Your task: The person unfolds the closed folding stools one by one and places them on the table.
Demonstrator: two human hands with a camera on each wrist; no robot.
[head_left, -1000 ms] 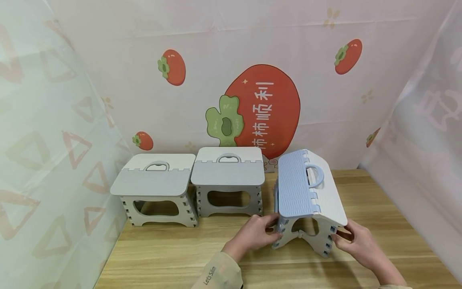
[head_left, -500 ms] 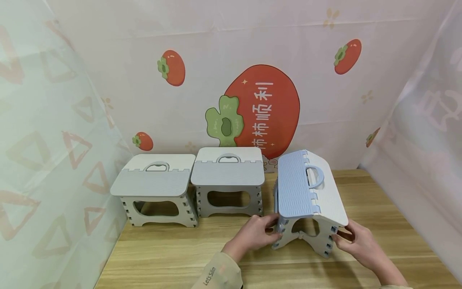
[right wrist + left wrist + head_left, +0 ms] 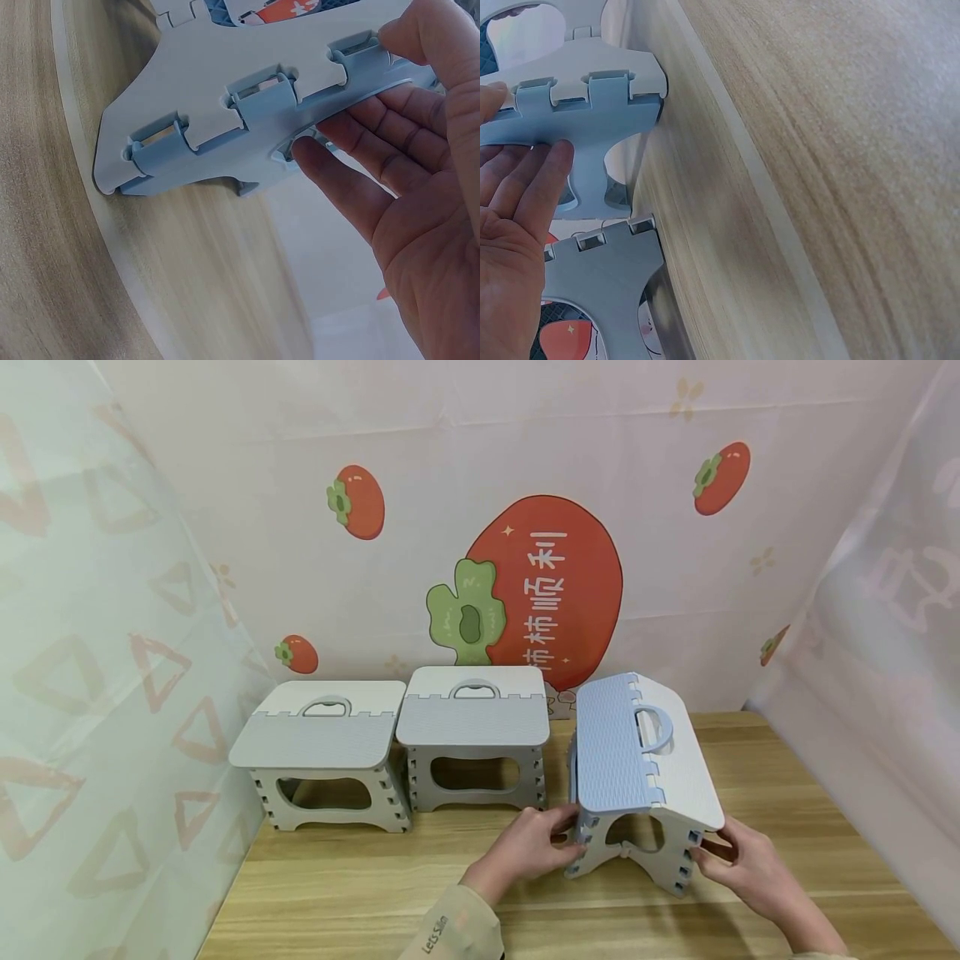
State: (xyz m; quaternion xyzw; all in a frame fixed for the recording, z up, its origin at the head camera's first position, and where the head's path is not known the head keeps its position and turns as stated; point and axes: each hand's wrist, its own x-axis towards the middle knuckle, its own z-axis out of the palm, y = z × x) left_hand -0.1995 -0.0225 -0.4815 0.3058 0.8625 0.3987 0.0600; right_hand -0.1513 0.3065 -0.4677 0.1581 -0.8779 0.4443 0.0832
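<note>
A blue-and-white folding stool (image 3: 615,743) stands on the right part of the table, turned at an angle, its top bent slightly along the centre hinge by the carry handle (image 3: 657,728). My left hand (image 3: 528,843) grips the stool's near left leg edge; in the left wrist view the thumb lies on the white panel and the fingers (image 3: 544,191) against the blue side panel (image 3: 592,120). On the other side, my right hand (image 3: 750,864) pinches the near right leg edge, thumb on the white end panel (image 3: 202,71), fingertips (image 3: 311,154) on the blue side.
Two grey-and-white folding stools stand unfolded side by side at the left: one stool (image 3: 315,743) farthest left, another stool (image 3: 474,727) in the middle. Behind the wooden table (image 3: 360,893) hangs a persimmon-printed cloth (image 3: 255,543), with cloth at both sides too.
</note>
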